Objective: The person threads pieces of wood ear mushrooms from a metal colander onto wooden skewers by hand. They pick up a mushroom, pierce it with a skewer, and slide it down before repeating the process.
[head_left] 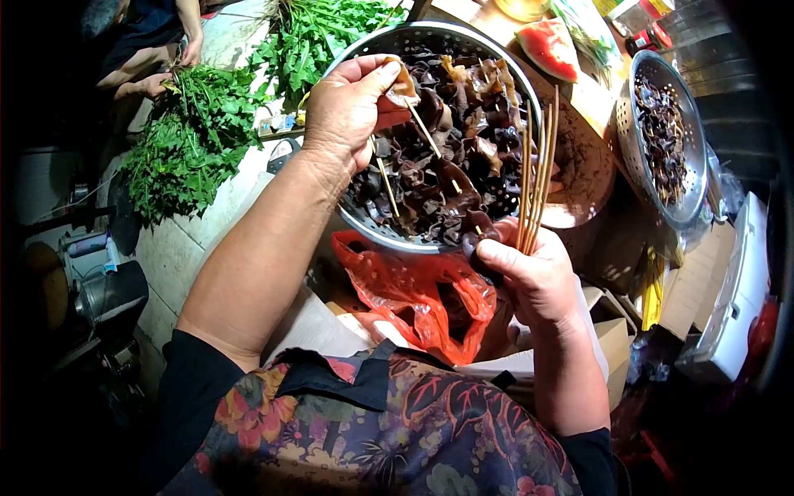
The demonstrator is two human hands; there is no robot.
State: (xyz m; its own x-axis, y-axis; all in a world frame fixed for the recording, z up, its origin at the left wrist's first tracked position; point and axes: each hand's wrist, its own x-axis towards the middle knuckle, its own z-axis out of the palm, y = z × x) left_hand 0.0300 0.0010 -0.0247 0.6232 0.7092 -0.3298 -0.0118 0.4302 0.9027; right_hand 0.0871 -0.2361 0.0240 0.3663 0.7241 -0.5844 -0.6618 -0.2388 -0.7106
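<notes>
My left hand [343,107] is closed, pinching a brown wood ear mushroom piece [402,85] at the upper end of a skewer [423,131]. That skewer slants down to my right hand [529,269], passing through darker wood ear pieces [456,188] on its lower part. My right hand is closed around several thin bamboo skewers [539,178] that point upward, and a dark mushroom piece sits at its fingertips. Beneath both hands, a perforated metal colander [364,234] holds a heap of wood ear mushrooms [488,103]. Another skewer [385,178] stands out below my left hand.
A red plastic bag [422,298] lies below the colander. To the right, a second colander [633,136] holds dark strips. A watermelon slice [548,50] is at the back. Leafy greens [194,136] lie left, with another person's hands [157,83] at them. A white box [728,298] stands right.
</notes>
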